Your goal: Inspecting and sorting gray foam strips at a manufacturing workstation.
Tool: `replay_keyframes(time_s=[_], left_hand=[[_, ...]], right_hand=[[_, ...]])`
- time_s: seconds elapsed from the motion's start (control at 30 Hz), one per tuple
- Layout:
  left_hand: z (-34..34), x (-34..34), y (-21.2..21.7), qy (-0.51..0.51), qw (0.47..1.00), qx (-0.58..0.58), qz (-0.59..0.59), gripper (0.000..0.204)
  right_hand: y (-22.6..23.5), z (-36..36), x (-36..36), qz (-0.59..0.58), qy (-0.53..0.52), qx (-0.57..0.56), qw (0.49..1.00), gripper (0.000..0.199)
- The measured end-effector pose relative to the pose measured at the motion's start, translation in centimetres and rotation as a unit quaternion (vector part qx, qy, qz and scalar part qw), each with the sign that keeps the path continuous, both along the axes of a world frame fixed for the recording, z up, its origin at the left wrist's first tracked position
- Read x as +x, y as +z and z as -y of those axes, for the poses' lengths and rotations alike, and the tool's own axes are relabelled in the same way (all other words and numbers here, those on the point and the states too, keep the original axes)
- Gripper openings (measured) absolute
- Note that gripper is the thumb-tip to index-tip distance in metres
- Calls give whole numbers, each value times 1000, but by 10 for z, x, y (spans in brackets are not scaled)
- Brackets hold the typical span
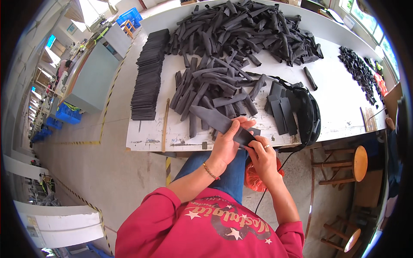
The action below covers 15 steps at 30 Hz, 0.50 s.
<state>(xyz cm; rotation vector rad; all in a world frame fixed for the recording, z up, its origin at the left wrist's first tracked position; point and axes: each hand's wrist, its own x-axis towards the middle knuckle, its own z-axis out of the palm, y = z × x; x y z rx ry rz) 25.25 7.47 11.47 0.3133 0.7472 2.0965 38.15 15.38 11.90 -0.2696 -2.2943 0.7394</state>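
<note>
My left hand (229, 142) is closed on a dark grey fabric strip (211, 118), thumb on top. The strip slants up and left from my fingers, over the front of the table. At its lower right end a darker flat piece (244, 137) shows; I cannot tell if it lies inside the fabric or against it. My right hand (262, 155) pinches this end, fingertips bent together. Just beyond my hands lies a loose heap of curled grey fabric pieces (223, 81). To their right are several flat black cards (282, 112).
A tall stack of flat grey pieces (149, 77) stands at the table's left edge, near a wooden stick (166, 124). A bigger heap (241, 26) fills the back. A black corded item (310, 116) lies at right. Wooden stools (360, 163) stand right; a red bag (254, 177) is below.
</note>
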Motion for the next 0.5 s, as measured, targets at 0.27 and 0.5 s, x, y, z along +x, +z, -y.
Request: replay_keyframes(time_s=[0.27,0.5], left_hand=[[1,12,-6,-15,1000,14,11,28],[0,7,-10,-43,998,-8,49,33]], right_hand=[[-3,6,-22,-33,24,-7,999,20],[6,5,-10,50,27,-41,998,25]])
